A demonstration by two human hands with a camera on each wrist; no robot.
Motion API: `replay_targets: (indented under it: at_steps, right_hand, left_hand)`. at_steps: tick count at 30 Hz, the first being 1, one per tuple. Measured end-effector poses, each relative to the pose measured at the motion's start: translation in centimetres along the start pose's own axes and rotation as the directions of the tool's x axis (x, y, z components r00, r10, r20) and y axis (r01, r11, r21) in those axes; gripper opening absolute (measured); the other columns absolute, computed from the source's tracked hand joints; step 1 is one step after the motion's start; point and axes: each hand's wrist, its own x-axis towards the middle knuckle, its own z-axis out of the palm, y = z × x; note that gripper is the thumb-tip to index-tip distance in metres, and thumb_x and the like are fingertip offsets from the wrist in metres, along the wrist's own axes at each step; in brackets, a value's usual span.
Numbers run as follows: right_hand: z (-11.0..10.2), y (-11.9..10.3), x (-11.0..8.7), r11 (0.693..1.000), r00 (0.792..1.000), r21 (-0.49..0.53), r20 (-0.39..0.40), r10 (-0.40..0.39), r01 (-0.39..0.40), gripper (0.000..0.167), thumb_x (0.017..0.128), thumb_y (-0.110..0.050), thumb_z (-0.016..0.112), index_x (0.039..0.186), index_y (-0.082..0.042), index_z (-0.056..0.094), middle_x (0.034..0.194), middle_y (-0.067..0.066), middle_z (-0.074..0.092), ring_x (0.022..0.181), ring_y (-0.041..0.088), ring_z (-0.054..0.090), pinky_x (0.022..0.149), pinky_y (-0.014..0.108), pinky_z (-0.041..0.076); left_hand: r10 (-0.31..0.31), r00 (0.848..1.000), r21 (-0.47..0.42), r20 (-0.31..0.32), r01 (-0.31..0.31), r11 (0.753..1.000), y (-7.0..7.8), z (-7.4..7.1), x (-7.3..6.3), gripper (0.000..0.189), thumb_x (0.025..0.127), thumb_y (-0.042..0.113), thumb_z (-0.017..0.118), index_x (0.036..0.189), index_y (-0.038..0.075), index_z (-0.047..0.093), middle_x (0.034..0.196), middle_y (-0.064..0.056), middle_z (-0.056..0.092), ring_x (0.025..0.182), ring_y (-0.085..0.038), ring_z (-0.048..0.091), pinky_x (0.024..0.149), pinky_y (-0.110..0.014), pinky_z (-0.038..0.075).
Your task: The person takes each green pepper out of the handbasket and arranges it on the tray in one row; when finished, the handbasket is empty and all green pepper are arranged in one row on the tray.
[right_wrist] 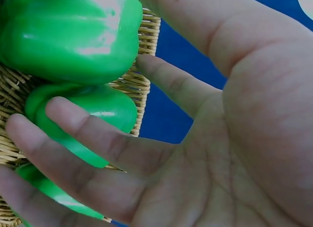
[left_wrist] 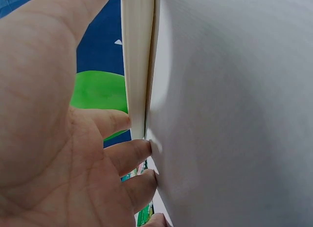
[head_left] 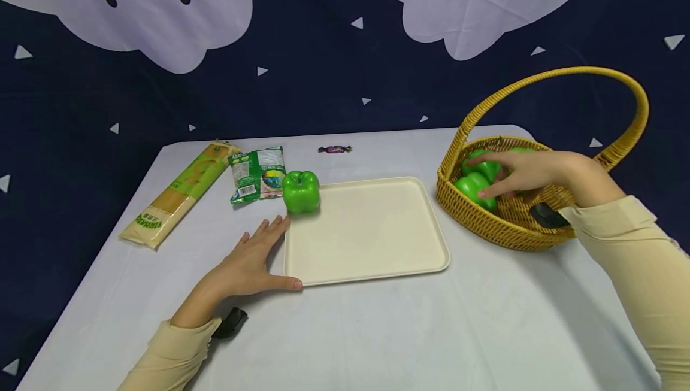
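My left hand (head_left: 245, 271) lies spread at the left edge of a cream tray (head_left: 366, 229), thumb at the near corner and fingertips by the far left part. In the left wrist view the fingertips are right at the tray's side (left_wrist: 136, 65). A green bell pepper (head_left: 301, 192) stands on the tray's far left corner. My right hand (head_left: 530, 172) reaches into a wicker basket (head_left: 485, 226) with fingers apart. Below and around them are several green bell peppers; the nearest bell pepper (right_wrist: 73, 36) sits by the thumb, and another bell pepper (right_wrist: 98, 109) lies behind the fingers.
Left of the tray lie a long packet of noodles (head_left: 180, 193) and a green snack bag (head_left: 259, 174). A small wrapped candy (head_left: 335, 149) is behind the tray. The basket's tall handle (head_left: 571, 72) arches above my right hand. A dark patterned cloth (head_left: 323, 97) hangs behind the table.
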Motion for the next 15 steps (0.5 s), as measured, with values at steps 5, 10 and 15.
replay_targets:
  at_steps: [5, 10, 15]
  right_hand:
    - [0.18, -0.23, 0.2, 0.998, 0.998, -0.013, 0.021, 0.06, -0.06, 0.088, 0.102, -0.047, 0.072, 0.169, -0.013, 0.025, 0.113, 0.014, 0.063, 0.086, 0.022, 0.063, 0.068, 0.039, 0.061]
    - [0.4, -0.29, 0.29, 0.997, 0.997, 0.004, 0.03, 0.077, -0.077, 0.093, 0.101, -0.049, 0.074, 0.17, -0.014, 0.023, 0.138, 0.025, 0.05, 0.087, 0.024, 0.065, 0.07, 0.042, 0.063]
    - [0.58, -0.25, 0.6, 0.996, 0.996, 0.03, 0.047, 0.081, -0.083, 0.096, 0.101, -0.047, 0.074, 0.171, -0.011, 0.019, 0.135, 0.025, 0.052, 0.084, 0.025, 0.067, 0.07, 0.041, 0.064]
  left_hand:
    - [-0.002, 1.0, -0.002, 0.002, 0.002, 1.0, 0.06, -0.06, -0.02, 0.138, 0.071, 0.07, 0.091, 0.173, 0.012, 0.018, 0.178, -0.021, 0.021, 0.166, -0.051, 0.013, 0.127, -0.08, 0.01]
    - [-0.001, 1.0, -0.002, 0.0, 0.001, 1.0, 0.11, -0.1, -0.05, 0.138, 0.071, 0.069, 0.092, 0.173, 0.011, 0.019, 0.178, -0.022, 0.022, 0.165, -0.052, 0.013, 0.127, -0.08, 0.01]
    - [0.003, 1.0, -0.002, -0.003, -0.003, 1.0, -0.1, -0.03, -0.02, 0.137, 0.071, 0.07, 0.091, 0.173, 0.012, 0.02, 0.178, -0.021, 0.022, 0.165, -0.051, 0.014, 0.128, -0.079, 0.011]
